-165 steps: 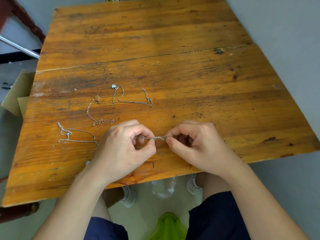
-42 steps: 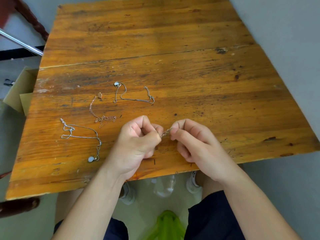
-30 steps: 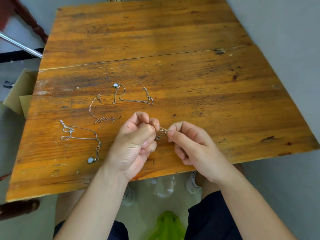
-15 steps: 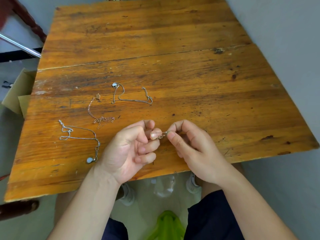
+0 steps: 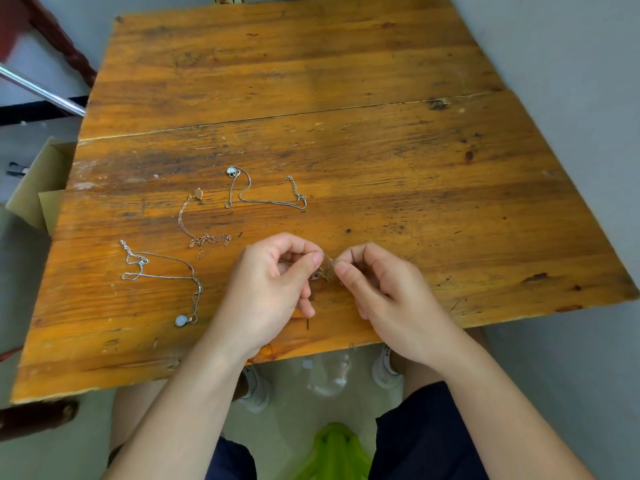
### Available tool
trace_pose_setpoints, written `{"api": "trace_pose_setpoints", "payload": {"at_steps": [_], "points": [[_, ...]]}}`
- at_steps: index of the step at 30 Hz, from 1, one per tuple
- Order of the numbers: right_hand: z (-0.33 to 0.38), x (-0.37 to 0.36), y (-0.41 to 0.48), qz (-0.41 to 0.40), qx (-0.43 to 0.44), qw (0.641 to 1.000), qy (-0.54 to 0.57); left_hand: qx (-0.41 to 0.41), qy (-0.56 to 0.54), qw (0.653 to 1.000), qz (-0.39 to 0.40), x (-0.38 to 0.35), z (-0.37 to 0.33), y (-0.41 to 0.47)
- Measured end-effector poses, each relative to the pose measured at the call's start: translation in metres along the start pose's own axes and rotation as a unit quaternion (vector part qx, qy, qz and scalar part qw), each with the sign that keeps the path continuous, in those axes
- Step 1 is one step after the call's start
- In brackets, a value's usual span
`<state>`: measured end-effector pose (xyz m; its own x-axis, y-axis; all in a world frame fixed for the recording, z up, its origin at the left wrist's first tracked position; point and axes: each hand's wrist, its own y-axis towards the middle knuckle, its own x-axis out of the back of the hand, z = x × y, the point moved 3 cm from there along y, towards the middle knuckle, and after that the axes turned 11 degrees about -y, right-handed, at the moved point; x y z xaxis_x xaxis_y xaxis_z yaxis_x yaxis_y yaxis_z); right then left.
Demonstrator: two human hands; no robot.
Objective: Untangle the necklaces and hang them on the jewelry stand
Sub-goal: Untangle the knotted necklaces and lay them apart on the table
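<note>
Left hand (image 5: 273, 289) and right hand (image 5: 388, 292) are each pinching the tangled chain (image 5: 323, 270) close together above the table (image 5: 381, 150), likely isolating a knot.

The tabletop (image 5: 346, 81) in front of me is worn orange-brown wood, with a long seam running from its left edge across to its right edge. Three necklaces lie flat on its left half, all apart from one another. Nearest the front left corner is a silver necklace (image 5: 162, 277), its pale round pendant (image 5: 180, 320) toward the front edge. Further in lies a rose-gold necklace (image 5: 207, 239), bunched at one end, with a small oval pendant (image 5: 198, 193). Just beyond that, toward the middle, is a second silver necklace (image 5: 266, 201).
</note>
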<state>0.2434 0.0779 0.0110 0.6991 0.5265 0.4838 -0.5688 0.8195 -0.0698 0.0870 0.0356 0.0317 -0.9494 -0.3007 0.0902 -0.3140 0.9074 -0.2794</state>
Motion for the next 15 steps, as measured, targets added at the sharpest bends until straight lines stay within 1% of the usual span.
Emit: {"api": "trace_pose_setpoints", "payload": {"at_steps": [3,5,7,9,12,15], "points": [[0.002,0.000,0.001,-0.004,0.011,0.999,-0.043,0.026,-0.102,0.994,-0.022,-0.001,0.003,-0.001],[0.003,0.002,0.002,-0.021,0.025,0.996,-0.086,0.023,-0.150,0.988,-0.027,0.000,0.002,0.000],[0.003,0.003,0.002,-0.025,0.028,0.994,-0.102,0.015,-0.198,0.980,-0.030,0.004,-0.002,0.003],[0.003,0.003,0.001,-0.023,0.034,0.994,-0.103,0.009,-0.220,0.975,-0.031,0.008,-0.006,0.006],[0.005,0.002,0.001,-0.024,0.041,0.994,-0.099,0.007,-0.216,0.976,-0.026,0.009,-0.010,0.009],[0.008,0.003,0.000,-0.030,0.043,0.995,-0.082,0.021,-0.245,0.969,-0.009,0.007,-0.011,0.009]]}}
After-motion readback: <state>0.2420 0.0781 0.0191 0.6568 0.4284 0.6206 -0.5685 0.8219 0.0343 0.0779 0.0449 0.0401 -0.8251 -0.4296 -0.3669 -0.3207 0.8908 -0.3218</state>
